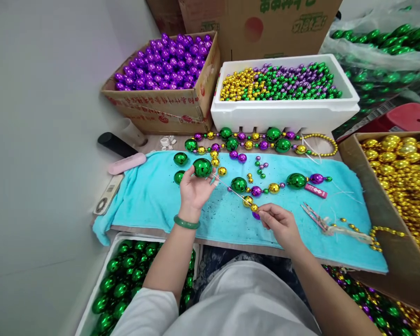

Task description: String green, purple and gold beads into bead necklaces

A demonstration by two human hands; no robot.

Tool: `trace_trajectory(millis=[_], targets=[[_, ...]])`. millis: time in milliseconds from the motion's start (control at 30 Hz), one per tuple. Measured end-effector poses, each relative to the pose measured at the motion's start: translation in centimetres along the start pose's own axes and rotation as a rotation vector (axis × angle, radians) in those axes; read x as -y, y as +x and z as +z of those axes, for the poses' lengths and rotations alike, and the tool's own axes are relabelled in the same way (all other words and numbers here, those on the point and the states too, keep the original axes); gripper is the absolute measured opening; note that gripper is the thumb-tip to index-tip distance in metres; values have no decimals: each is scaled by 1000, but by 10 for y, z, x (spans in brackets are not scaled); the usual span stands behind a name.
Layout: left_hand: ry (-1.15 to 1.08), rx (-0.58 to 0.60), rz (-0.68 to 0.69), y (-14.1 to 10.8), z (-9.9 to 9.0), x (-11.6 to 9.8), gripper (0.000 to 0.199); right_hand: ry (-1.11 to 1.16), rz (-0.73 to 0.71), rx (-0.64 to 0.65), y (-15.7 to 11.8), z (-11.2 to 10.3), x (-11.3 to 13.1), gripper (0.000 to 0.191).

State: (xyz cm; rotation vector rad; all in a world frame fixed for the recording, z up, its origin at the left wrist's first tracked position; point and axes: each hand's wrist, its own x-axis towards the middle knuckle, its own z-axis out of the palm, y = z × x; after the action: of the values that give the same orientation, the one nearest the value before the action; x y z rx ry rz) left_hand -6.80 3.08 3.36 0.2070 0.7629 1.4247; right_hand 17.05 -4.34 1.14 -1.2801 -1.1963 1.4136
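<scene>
In my left hand [195,189], thumb and fingers grip a large shiny green bead [202,167]. A thin white string [236,192] runs taut from beside this bead down to my right hand [279,225]. My right hand pinches the string close to a small gold bead [254,208], with a larger gold bead [247,201] just beyond it. A purple bead [255,215] shows partly beneath. Behind these, a strand with a green bead [238,185], a purple bead [256,191] and others lies across the blue towel [220,219]. Loose green beads [180,159] lie left of my left hand.
Behind the towel stand a carton of purple beads [154,105] and a white foam box [283,113] of small mixed beads. A finished-looking strand [232,143] lies before them. Pliers [314,217] rest at right, beside a carton of gold beads [378,200]. Green beads fill a box [100,280] below left.
</scene>
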Motion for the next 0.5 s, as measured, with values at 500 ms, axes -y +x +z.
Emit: trace_trajectory(millis=[500], targets=[[-26, -38, 28, -2, 6, 6, 16, -31, 24, 7, 0, 8, -2, 26]])
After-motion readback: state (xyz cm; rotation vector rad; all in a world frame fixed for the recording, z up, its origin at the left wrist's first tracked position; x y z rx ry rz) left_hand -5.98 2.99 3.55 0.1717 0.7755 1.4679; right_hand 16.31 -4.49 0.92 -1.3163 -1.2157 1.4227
